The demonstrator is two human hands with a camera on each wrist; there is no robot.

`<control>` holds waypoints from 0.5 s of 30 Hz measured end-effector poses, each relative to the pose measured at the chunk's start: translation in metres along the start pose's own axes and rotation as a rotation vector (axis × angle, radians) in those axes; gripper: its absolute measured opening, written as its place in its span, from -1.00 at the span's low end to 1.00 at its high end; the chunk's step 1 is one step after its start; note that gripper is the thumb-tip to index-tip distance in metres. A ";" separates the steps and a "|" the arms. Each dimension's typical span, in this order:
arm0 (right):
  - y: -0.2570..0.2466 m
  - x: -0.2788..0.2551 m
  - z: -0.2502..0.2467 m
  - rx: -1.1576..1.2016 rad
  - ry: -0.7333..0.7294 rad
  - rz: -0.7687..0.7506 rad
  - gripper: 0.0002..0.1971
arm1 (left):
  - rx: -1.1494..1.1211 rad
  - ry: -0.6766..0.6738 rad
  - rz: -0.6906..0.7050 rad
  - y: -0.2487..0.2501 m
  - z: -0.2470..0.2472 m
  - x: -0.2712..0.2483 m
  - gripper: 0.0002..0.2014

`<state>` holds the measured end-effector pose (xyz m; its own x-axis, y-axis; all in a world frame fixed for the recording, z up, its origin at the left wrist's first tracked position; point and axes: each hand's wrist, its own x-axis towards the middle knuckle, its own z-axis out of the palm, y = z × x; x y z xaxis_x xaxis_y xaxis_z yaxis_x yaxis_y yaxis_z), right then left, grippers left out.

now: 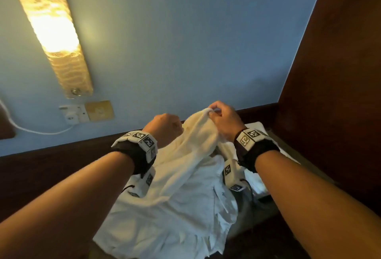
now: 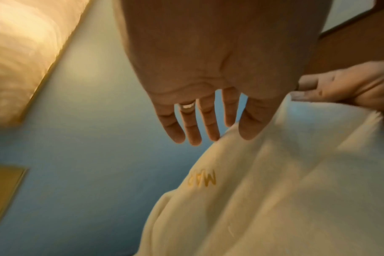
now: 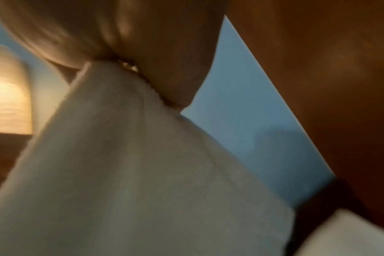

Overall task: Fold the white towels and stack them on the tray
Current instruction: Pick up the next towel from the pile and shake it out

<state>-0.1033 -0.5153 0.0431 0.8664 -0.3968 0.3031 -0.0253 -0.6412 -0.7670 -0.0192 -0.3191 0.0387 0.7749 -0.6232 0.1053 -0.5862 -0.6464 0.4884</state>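
Observation:
My right hand (image 1: 218, 114) pinches the top corner of a white towel (image 1: 195, 141) and holds it up over the pile. The towel hangs in loose folds and shows gold embroidered letters (image 2: 201, 181) in the left wrist view. To its left, my left hand (image 1: 168, 127) is at the towel's edge with fingers (image 2: 210, 121) straight and spread and the thumb touching the cloth (image 2: 274, 190). Up close, the right hand (image 3: 164, 69) clamps the bunched corner of the towel (image 3: 131, 164). A heap of unfolded white towels (image 1: 165, 223) lies under both arms. A folded white towel (image 1: 257, 125) sits behind my right wrist on a pale tray (image 1: 288, 151).
A lit wall lamp (image 1: 51, 31) hangs at upper left above a gold socket plate (image 1: 99, 110) and a white plug with its cable (image 1: 70, 117). A dark wooden panel (image 1: 340, 73) walls off the right side. A dark wooden ledge (image 1: 51, 166) runs along the blue wall.

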 end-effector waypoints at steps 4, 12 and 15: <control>-0.082 0.007 -0.043 -0.036 -0.159 -0.220 -0.89 | -0.064 0.045 0.150 0.032 -0.062 0.004 -0.45; -0.193 -0.009 -0.119 -0.200 -0.039 -0.472 -0.94 | -0.308 0.131 0.318 0.087 -0.173 -0.027 -0.87; -0.216 -0.019 -0.128 -0.323 -0.049 -0.488 -0.81 | -0.092 0.179 0.341 0.093 -0.210 -0.051 -0.86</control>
<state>-0.1775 -0.4531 0.2757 0.8379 0.0210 0.5454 0.2387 -0.9127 -0.3316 -0.0639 -0.2547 0.2604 0.5735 -0.7033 0.4201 -0.7995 -0.3686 0.4743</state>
